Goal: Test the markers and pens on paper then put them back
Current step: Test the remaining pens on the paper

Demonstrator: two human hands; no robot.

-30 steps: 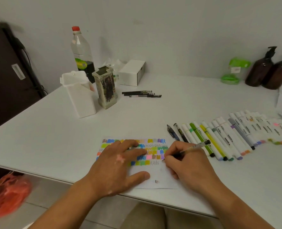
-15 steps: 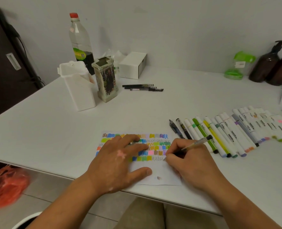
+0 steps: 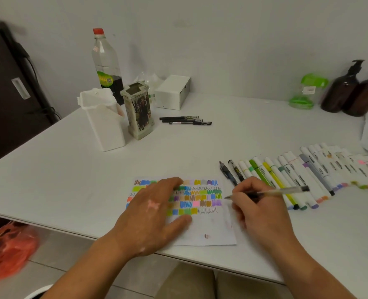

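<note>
White table [image 3: 70,169], left hand [image 3: 155,214] flat on paper [image 3: 211,231], right hand [image 3: 258,212] pinching pen [image 3: 282,192], tip shifted rightward

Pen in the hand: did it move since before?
Yes. The tip of the pen was at the end of the bottom squiggle on the paper; now it is a little up and right, by the paper's right edge.

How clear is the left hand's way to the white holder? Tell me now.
Likely yes: the left hand lies flat on the paper, holding nothing; only bare table separates it from the white holder.
</note>
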